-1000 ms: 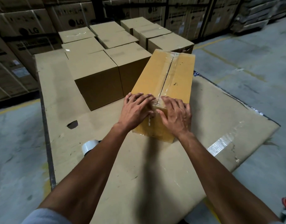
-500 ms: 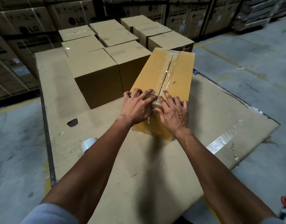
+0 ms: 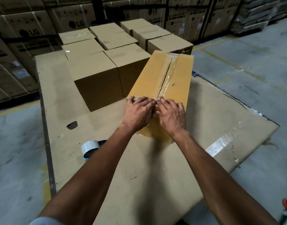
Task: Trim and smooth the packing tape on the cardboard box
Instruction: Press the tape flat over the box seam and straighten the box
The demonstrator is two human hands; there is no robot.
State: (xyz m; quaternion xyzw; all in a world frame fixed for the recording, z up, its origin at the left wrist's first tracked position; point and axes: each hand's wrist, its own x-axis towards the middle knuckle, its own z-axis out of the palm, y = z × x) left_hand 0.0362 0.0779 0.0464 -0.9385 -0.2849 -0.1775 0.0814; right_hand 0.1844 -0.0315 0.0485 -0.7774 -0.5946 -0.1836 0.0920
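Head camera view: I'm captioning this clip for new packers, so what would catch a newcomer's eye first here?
First, the left hand and right hand, pressed flat side by side on the near end of the long yellow-brown cardboard box, over its glossy packing tape along the centre seam. Next, the tape dispenser lying on the cardboard sheet left of the arms, and the plain sealed boxes grouped behind.

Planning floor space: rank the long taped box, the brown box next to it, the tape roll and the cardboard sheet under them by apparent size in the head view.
1. Cardboard sheet, largest by far.
2. Long taped box and the brown box left of it: too close to rank, as they sit at different angles and a hand covers the near end.
3. Tape roll, smallest.
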